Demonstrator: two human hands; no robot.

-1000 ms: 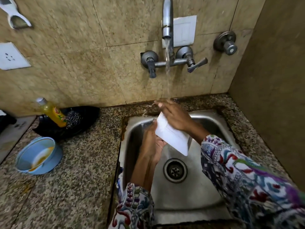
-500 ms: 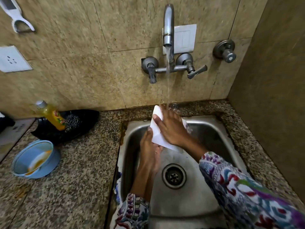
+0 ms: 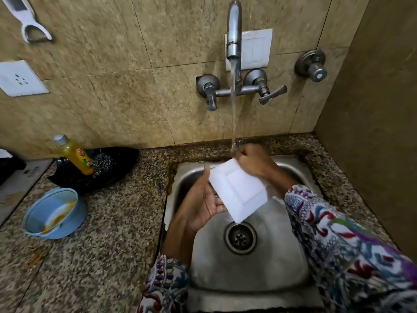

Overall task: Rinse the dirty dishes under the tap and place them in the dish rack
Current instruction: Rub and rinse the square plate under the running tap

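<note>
A white square plate (image 3: 240, 190) is held tilted over the steel sink (image 3: 248, 263). My left hand (image 3: 203, 204) supports its left edge from below, palm up, thumb along the rim. My right hand (image 3: 252, 161) grips the plate's far corner, right under the stream of water running from the tap (image 3: 233, 41). A dirty blue bowl (image 3: 53, 213) with orange residue stands on the granite counter at the left.
A yellow dish-soap bottle (image 3: 75, 154) and a steel scrubber (image 3: 102, 163) lie in a black tray (image 3: 117, 175) against the wall. A drain (image 3: 240, 238) sits mid-sink. A brown side wall (image 3: 372, 132) closes the right. A socket (image 3: 20, 77) is on the tiles.
The plate has been turned so that its underside faces up. My left hand has opened under its left edge, and my right hand has shifted to the far corner under the water.
</note>
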